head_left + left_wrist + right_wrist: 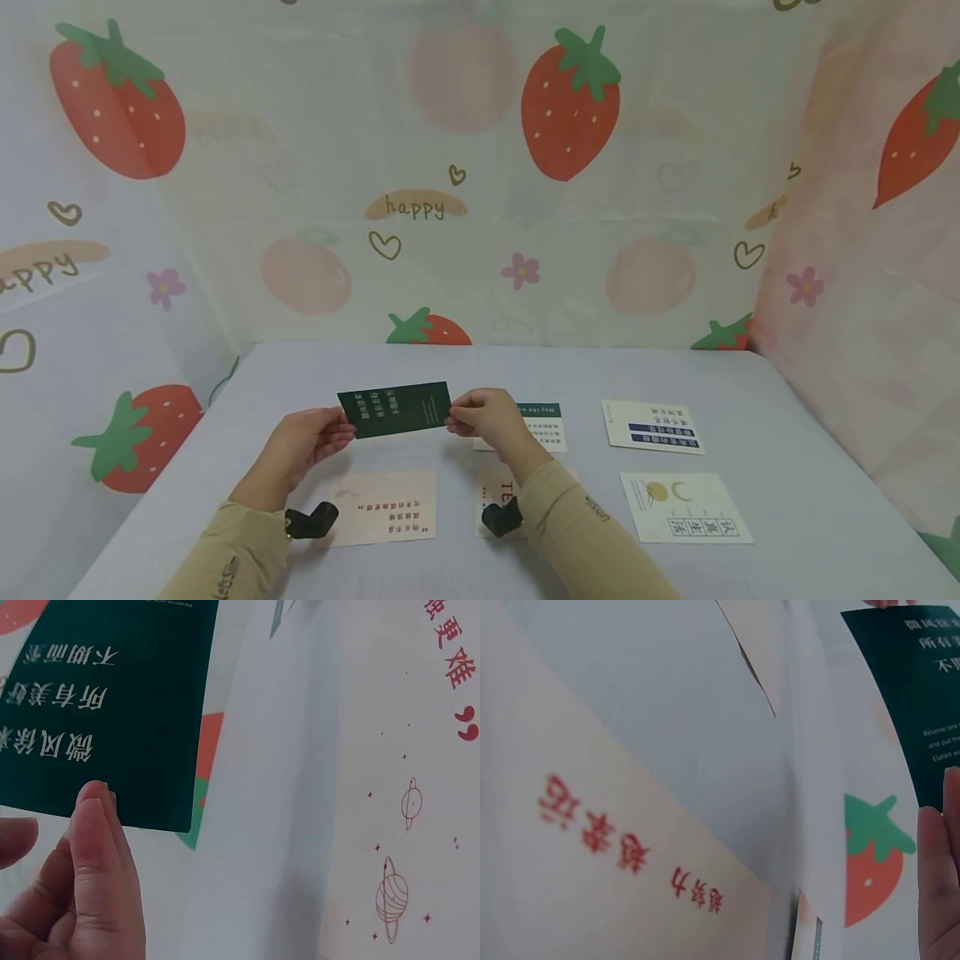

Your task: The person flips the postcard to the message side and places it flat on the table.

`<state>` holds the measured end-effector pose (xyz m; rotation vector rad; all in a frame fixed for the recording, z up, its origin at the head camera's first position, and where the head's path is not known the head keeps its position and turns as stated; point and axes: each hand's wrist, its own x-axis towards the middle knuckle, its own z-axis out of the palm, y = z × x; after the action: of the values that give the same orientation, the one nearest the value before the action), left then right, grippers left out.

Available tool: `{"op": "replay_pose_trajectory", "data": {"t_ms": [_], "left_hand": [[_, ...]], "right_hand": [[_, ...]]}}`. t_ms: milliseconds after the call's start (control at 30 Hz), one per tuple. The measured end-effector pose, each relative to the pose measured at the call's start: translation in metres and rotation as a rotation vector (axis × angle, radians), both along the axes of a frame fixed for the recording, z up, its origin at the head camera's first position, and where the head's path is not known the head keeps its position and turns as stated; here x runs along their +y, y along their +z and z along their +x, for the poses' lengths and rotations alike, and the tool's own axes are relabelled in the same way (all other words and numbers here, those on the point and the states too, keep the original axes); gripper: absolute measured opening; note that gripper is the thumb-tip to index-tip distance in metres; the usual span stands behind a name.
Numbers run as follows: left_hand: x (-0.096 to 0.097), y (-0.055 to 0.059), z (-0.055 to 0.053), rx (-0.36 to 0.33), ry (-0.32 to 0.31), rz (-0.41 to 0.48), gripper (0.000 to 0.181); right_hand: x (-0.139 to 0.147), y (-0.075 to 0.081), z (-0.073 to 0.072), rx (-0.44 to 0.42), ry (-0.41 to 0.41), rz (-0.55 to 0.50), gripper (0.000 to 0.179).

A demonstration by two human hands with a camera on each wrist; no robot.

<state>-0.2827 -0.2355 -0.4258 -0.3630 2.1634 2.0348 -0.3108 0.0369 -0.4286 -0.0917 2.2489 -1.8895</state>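
A dark green card (397,412) with white lettering is held up above the table, between both hands. My left hand (303,442) pinches its left end, and my right hand (491,423) pinches the right end with thumb and fingers. In the left wrist view the green card (150,712) shows its lettering upside down above the left fingertips. The right wrist view catches part of the green card (900,675) with fingers at both its ends. Below the left hand lies a pale pink card (390,504) with red writing.
Under the right forearm is a cream card (487,492) with red letters, partly covered. Behind the right hand lies a white card with a green band (551,429). Farther right are a white card with blue stripes (648,427) and a sun-and-moon card (686,507).
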Motion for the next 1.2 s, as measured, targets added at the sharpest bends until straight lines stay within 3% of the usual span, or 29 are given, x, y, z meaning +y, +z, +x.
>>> {"op": "replay_pose_trajectory", "data": {"t_ms": [267,467,733,1200], "left_hand": [[-0.0018,-0.0030,0.0031,0.063,-0.036,0.042,0.037],[-0.0034,-0.0025,0.0033,0.085,-0.060,-0.019,0.042],[-0.0024,-0.0039,0.0005,0.059,-0.056,-0.152,0.040],[0.0008,0.0002,0.0017,0.069,-0.059,-0.144,0.039]], "right_hand": [[0.0015,-0.0016,-0.0009,0.004,0.045,-0.047,0.011],[0.0032,-0.0022,0.0004,0.022,0.058,-0.033,0.017],[0.0024,-0.0052,-0.0012,0.010,0.022,-0.009,0.010],[0.0015,-0.0086,-0.0015,0.024,-0.022,0.017,0.020]]}}
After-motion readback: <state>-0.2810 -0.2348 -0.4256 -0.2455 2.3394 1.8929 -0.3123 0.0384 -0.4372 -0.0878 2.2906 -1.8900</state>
